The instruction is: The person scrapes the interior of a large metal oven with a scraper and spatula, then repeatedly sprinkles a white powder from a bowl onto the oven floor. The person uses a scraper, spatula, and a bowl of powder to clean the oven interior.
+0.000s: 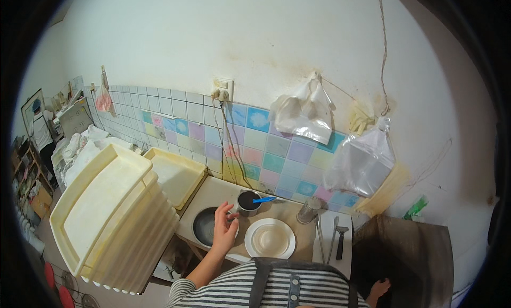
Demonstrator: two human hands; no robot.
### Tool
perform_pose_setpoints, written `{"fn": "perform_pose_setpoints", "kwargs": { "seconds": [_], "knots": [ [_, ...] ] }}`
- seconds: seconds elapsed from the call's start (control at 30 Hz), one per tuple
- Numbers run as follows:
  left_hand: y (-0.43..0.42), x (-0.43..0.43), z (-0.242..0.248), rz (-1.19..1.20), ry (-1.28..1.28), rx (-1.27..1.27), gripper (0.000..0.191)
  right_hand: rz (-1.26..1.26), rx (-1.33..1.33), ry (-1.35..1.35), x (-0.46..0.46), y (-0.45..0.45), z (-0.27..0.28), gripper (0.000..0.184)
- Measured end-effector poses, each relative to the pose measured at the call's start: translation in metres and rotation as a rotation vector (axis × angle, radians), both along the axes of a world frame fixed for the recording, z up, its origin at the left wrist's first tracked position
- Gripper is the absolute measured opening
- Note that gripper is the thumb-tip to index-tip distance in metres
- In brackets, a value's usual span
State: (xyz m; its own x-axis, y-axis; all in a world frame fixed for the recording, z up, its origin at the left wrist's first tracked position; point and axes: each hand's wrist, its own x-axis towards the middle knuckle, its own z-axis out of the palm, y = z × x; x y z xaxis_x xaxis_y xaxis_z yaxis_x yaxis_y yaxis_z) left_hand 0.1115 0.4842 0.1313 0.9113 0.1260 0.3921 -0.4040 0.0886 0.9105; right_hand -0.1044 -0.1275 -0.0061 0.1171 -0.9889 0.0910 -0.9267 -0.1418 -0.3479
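Note:
My left hand [224, 230] is raised with fingers apart and nothing in it. It hangs over the right side of a round metal bowl [203, 227], hiding part of it. Just behind stands a metal cup [242, 209] with dark contents and a blue-handled utensil [264, 200]. A white plate [250, 244] to the right of the hand bears a pale, round, domed thing [270, 241]; what it is cannot be settled. At the lower right, my right hand [381, 288] is in front of a dark, open-topped enclosure [423, 256]. Its fingers look bent, and any hold is unclear.
Stacked cream plastic trays [107, 212] rise at left, beside another tray [175, 172]. A metal shaker [309, 210], tongs [320, 238] and a black-handled scraper [341, 242] are along the counter's right. Plastic bags [305, 112] hang on the wall. A person [42, 132] stands far left.

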Motion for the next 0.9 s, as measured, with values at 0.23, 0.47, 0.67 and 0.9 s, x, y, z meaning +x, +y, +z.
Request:
{"fn": "perform_pose_setpoints", "kwargs": {
  "seconds": [0.23, 0.47, 0.67, 0.9],
  "knots": [
    [-0.02, 0.004, -0.002, -0.092, 0.049, 0.018, 0.043, 0.026, -0.039, -0.265, 0.039, 0.043, -0.045, 0.031],
    [-0.042, 0.004, 0.007, -0.18, 0.015, 0.01, 0.044, 0.057, -0.503, -0.592, 0.027, 0.026, 0.06, 0.013],
    [-0.044, -0.004, 0.0, -0.157, 0.034, 0.073, 0.043, 0.041, -0.987, -0.751, -0.005, 0.045, 0.192, 0.012],
    [-0.033, -0.009, -0.003, -0.123, 0.09, 0.053, 0.042, 0.259, -0.778, -0.153, -0.033, 0.008, 0.146, 0.023]
  ]
}}
